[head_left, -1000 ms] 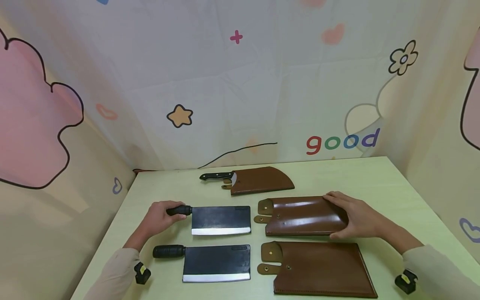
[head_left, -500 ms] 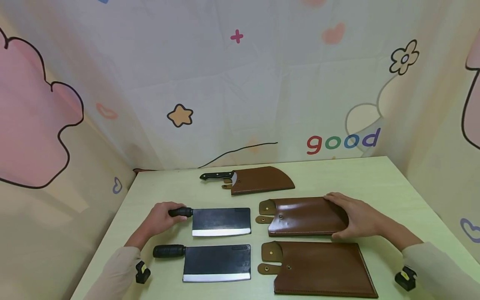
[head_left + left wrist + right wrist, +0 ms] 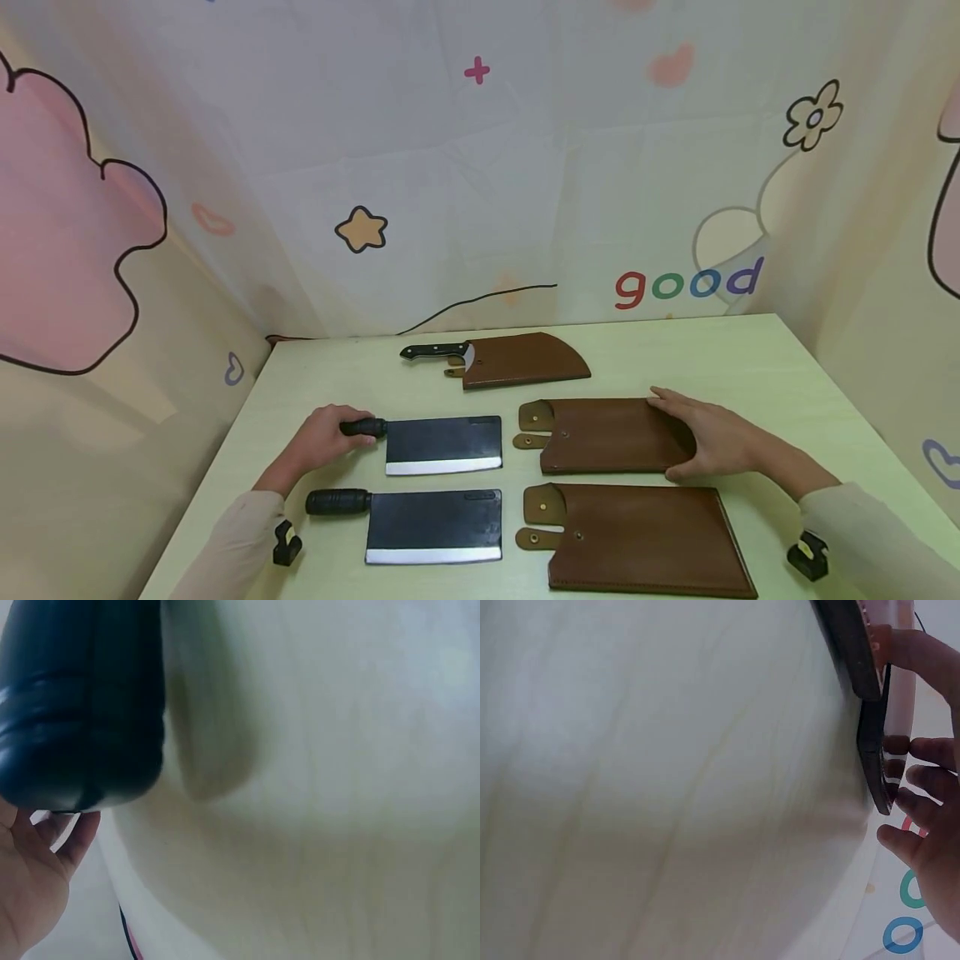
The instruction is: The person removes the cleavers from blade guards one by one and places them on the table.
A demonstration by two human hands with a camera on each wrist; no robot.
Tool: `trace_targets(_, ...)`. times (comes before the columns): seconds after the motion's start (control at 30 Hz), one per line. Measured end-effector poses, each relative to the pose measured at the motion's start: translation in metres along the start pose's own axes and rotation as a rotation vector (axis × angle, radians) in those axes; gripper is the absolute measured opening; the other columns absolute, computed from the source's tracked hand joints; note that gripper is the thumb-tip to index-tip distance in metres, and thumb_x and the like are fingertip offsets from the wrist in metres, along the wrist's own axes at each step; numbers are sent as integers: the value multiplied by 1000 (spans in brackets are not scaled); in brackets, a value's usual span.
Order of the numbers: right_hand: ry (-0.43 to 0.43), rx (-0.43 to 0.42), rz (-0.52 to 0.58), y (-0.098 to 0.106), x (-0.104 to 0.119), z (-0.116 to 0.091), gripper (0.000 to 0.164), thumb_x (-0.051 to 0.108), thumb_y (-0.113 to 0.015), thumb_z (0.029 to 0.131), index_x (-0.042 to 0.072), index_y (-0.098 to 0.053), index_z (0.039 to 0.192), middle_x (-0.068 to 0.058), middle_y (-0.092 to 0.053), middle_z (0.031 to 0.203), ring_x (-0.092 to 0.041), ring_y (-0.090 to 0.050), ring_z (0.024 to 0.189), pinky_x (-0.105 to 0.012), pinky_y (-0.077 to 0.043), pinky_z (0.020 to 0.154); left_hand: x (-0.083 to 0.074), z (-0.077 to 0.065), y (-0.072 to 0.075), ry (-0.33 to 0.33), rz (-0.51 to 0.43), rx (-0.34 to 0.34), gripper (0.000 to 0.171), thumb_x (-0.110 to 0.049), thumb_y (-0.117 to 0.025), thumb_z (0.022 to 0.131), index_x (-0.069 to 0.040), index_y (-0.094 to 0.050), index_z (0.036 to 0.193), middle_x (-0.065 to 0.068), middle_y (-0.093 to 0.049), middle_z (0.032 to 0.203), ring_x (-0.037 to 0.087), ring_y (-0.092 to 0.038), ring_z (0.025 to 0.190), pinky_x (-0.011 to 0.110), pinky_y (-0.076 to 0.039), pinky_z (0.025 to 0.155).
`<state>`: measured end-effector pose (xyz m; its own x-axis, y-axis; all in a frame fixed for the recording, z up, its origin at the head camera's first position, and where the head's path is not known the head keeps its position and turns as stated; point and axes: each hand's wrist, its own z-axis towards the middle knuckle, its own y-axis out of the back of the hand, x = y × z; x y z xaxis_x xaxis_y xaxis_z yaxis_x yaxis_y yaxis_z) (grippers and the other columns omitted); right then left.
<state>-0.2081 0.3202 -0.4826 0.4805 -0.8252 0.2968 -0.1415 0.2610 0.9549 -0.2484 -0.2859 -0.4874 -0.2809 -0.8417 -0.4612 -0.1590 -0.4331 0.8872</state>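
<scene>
In the middle row on the table, the cleaver lies left of the sheath, its blade facing the strapped end across a short gap; both long axes run left to right, nearly in line. The left hand, nearer the cleaver, holds its handle with fingers closed about it. The right hand, nearer the sheath, is spread wide and clasps its right end, thumb at the near edge, fingertips at the far edge.

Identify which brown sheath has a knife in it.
The far sheath, the round-ended one: a black handle sticks out of its left end. The middle sheath and near sheath show none.
</scene>
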Motion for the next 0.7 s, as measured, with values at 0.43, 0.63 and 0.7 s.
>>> trace_targets(0.43,32,-3,-19,30,8,12,102,63,-82,74,3,-50,149,-24,-42,157,-48,-46,138,-65,-44,101,-7,9,10,-29,54,36,55,-42,-74,93,-4,-68,132,12,-72,122,31,-65,112,53,-50,94)
trace_targets(0.63,39,3,-25,43,14,33,99,61,-81,78,6,-46,153,-22,-39,159,-48,-41,142,-68,-40,104,-26,27,26,-49,70,21,58,-47,-66,96,-5,-65,136,14,-69,129,38,-59,125,58,-45,102)
trace_targets(0.7,42,3,-28,46,17,41,97,58,-81,79,7,-46,153,-21,-39,160,-47,-40,143,-68,-39,105,-32,34,30,-64,91,15,60,-48,-65,97,-4,-64,137,15,-67,132,39,-58,127,59,-44,103)
